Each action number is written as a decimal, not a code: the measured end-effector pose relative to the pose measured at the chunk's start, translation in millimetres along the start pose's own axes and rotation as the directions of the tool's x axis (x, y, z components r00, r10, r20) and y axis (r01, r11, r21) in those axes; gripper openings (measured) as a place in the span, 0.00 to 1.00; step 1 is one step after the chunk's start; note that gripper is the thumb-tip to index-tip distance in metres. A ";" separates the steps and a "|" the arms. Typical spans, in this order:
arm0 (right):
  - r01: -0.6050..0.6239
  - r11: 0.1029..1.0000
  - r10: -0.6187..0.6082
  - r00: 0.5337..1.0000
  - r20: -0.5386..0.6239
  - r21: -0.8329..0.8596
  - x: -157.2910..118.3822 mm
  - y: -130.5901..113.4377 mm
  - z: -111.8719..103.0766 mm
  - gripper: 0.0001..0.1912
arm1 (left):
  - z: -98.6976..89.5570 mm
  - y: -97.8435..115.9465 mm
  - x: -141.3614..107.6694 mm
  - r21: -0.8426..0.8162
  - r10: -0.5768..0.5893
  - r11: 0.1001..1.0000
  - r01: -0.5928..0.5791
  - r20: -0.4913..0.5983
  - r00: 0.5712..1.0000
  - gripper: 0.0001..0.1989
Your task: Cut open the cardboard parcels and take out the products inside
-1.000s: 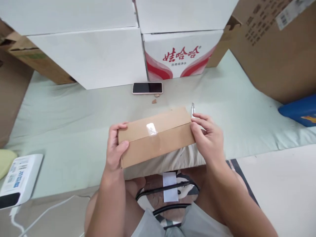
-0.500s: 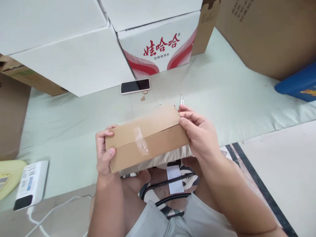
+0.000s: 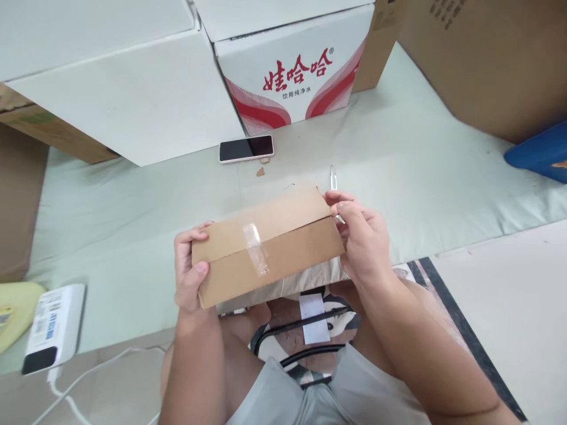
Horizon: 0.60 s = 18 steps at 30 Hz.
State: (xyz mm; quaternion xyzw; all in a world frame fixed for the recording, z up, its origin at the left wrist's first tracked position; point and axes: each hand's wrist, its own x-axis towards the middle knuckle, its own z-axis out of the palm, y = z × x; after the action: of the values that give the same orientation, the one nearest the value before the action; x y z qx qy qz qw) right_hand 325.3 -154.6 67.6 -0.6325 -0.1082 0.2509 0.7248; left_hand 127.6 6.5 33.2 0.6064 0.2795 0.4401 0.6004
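Observation:
A flat brown cardboard box [image 3: 292,251] is held tilted above the edge of the pale green surface [image 3: 425,177]. Clear tape [image 3: 256,251] crosses the seam between its two flaps. My left hand [image 3: 190,265] grips the box's left end, thumb on the face facing me and fingers at the far edge. At the right end, my right hand [image 3: 361,233] pinches the box's corner by the seam, its fingertips partly hidden. Just beyond that hand lies a small metal tool [image 3: 333,177], which looks like tweezers.
A phone [image 3: 247,149] and cardboard scraps [image 3: 260,172] lie before a red-and-white carton [image 3: 296,82]. White boxes [image 3: 133,100] stand behind on the left, a large brown carton [image 3: 482,71] and a blue object [image 3: 540,153] on the right. A white power bank-like device [image 3: 55,327] trails cables at lower left.
My right thumb and fingers have shifted along the box's right end and now pinch closer to the seam. My left hand keeps its grip. The view has moved slightly.

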 end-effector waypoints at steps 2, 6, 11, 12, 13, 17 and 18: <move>0.047 0.999 -0.047 0.999 0.024 -0.009 3.0 0.3 -3.6 0.17 | -0.9 -1.2 -0.2 0.000 -0.008 1.000 0.008 -0.007 1.000 0.23; 0.248 0.959 -0.259 0.963 -0.074 -0.135 28.0 6.1 -24.6 0.16 | -3.2 -4.6 -1.6 0.005 -0.013 1.000 0.013 -0.017 1.000 0.23; 0.181 0.623 -0.216 0.975 0.055 -0.761 62.3 26.7 -42.3 0.18 | -4.5 -6.4 -3.7 0.008 -0.011 1.000 0.011 0.001 1.000 0.23; 0.172 0.511 -0.137 0.984 0.117 -0.842 64.8 30.3 -41.6 0.20 | -4.1 -6.0 -3.9 0.007 -0.016 1.000 0.016 0.001 1.000 0.23; 0.171 0.413 -0.063 0.985 0.159 -0.895 66.1 32.9 -40.0 0.20 | -3.5 -5.4 -4.1 0.003 -0.020 1.000 0.020 0.001 1.000 0.23; 0.157 0.277 0.032 0.984 0.173 -0.948 67.8 35.8 -34.8 0.08 | -0.1 -1.8 -5.2 -0.026 -0.034 0.999 0.033 -0.010 0.999 0.22; 0.137 0.320 0.019 0.988 0.151 -0.938 68.9 35.5 -35.1 0.06 | 0.5 -1.0 -5.7 -0.031 -0.037 0.999 0.037 -0.008 0.999 0.22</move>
State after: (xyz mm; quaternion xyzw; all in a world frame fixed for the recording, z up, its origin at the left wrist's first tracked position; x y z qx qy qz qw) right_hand 392.5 -147.7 15.9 -0.9132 -0.3052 0.1558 0.2206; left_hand 125.6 1.4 31.1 0.5899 0.2865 0.4356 0.6166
